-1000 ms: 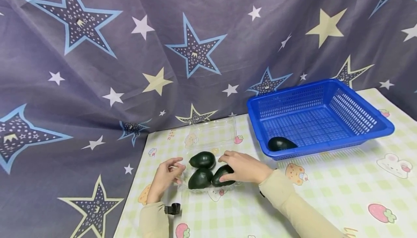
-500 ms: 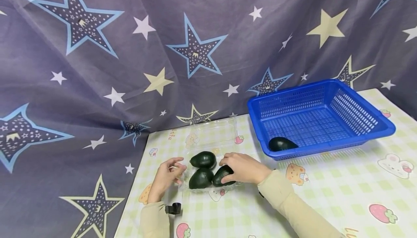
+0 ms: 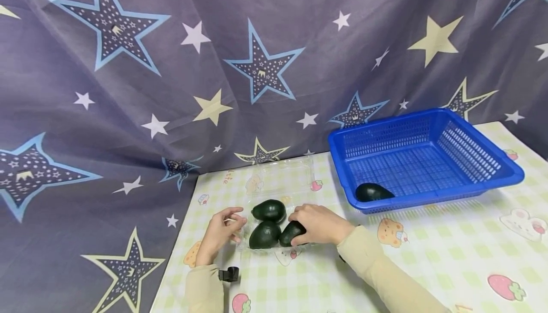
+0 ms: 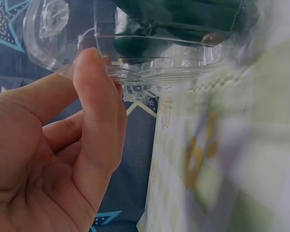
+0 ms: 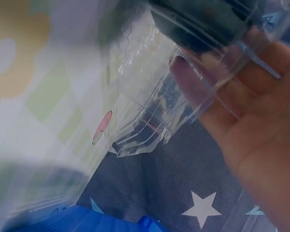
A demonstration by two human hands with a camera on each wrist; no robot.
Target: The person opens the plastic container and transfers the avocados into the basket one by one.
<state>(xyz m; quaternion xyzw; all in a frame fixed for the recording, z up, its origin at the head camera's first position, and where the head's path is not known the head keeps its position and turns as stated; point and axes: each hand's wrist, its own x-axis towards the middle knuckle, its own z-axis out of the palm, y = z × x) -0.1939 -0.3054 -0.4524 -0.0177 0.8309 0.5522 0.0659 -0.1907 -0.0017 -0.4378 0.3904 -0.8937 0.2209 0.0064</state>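
Right hand (image 3: 321, 223) has its fingers curled round the rightmost avocado (image 3: 291, 233) in the clear box (image 4: 154, 77), so a good chunk of that one's covered. Left hand (image 3: 220, 233) touches the box's left side, but I can't tell if it's actually pinching the plastic. Two more avocados (image 3: 265, 235) sit next to it. The see-through lid (image 3: 284, 177) barely shows against the tablecloth (image 3: 291, 287). Fourth avocado (image 3: 373, 192) is partly hidden by the blue basket's (image 3: 449, 198) front wall.
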